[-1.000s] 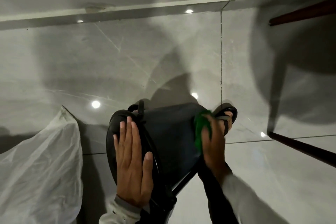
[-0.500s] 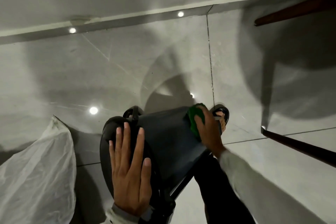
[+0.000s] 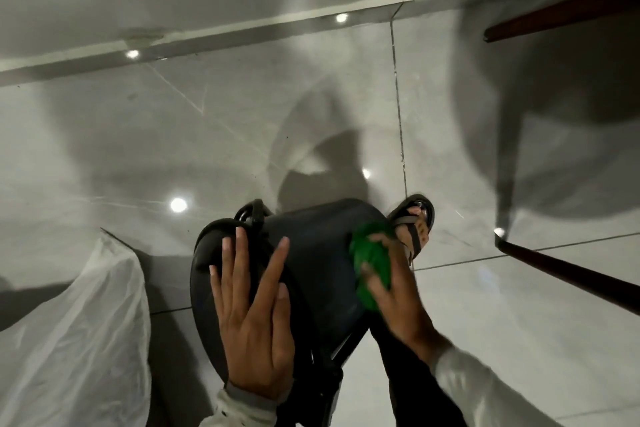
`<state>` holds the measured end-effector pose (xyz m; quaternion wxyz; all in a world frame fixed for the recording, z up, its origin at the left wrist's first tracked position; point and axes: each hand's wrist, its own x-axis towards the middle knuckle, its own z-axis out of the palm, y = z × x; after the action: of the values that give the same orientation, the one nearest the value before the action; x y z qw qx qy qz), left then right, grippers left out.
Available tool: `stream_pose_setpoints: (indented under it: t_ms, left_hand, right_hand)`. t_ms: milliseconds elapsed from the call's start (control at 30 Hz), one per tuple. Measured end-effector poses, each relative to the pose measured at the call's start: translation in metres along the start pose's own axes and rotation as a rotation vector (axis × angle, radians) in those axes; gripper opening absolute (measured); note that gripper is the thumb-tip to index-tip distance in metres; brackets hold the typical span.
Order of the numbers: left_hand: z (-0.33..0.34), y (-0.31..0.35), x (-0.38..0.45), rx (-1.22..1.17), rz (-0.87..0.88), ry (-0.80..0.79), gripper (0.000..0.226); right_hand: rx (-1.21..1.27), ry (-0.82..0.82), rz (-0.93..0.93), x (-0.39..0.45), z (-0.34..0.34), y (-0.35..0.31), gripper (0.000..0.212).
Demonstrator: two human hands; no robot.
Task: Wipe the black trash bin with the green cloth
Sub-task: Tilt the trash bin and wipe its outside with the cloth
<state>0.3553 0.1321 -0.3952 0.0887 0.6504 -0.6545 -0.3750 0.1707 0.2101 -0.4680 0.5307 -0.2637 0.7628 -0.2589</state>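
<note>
— Where's the black trash bin (image 3: 311,274) just now?

— On the grey tiled floor (image 3: 173,135), tipped over so its lid end faces the person and its side is turned up. It lies just by a grout line, well short of the skirting along the far wall.

— And the hands?

— The left hand (image 3: 254,333) lies flat on the lid end of the bin, palm down, fingers (image 3: 231,263) straight and spread a little apart, gripping nothing. The right hand (image 3: 394,302) is on the bin's right flank with the green cloth (image 3: 372,265) bunched under it. Its fingers are curled over the cloth and press it against the black plastic; the hand is blurred, so I can't make out each finger.

— So the cloth is touching the bin?

— Yes, on the upturned side near the base end, right at the bin's edge.

— Anything else around?

— A clear plastic bag (image 3: 69,340) crumpled on the floor just left of the bin. A foot in a dark sandal (image 3: 415,222) is planted just beyond the cloth, beside the bin's base. The person wears pale sleeves (image 3: 485,392) and dark trousers. Dark wooden furniture legs (image 3: 568,274) cross the right side of the floor, well apart from the bin, with heavy shadows under them. Ceiling lights reflect as bright spots on the tiles.
</note>
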Motion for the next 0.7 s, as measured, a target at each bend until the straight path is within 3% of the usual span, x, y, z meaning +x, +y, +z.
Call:
stream_pose_setpoints:
  t_ms: [67,133,267,400,533,600,700]
  left_hand:
    - [0.002,0.013,0.015,0.006,0.028,-0.020,0.044]
    - [0.004,0.017,0.026,0.067,0.070,-0.040,0.037]
    - [0.004,0.015,0.057,0.264,0.343,-0.146,0.028]
    - [-0.001,0.029,0.102,0.330,0.531,-0.204,0.024]
    - [-0.003,0.049,0.143,0.402,0.314,-0.297,0.043]
    - [-0.003,0.064,0.167,0.413,0.116,-0.315,0.053]
    - [-0.001,0.089,0.209,0.366,-0.082,-0.282,0.051]
  right_hand:
    - [0.030,0.140,0.167,0.044,-0.009,0.004,0.035]
    - [-0.004,0.177,0.268,0.080,-0.005,0.011,0.033]
    - [0.035,0.223,0.373,0.091,-0.002,0.007,0.033]
    - [0.467,0.194,0.455,0.088,-0.019,-0.032,0.025]
    - [1.099,0.225,0.594,0.086,-0.039,-0.064,0.038]
    - [1.232,0.208,0.588,0.088,-0.052,-0.083,0.026]
    - [1.325,0.232,0.464,0.097,-0.075,-0.116,0.027]
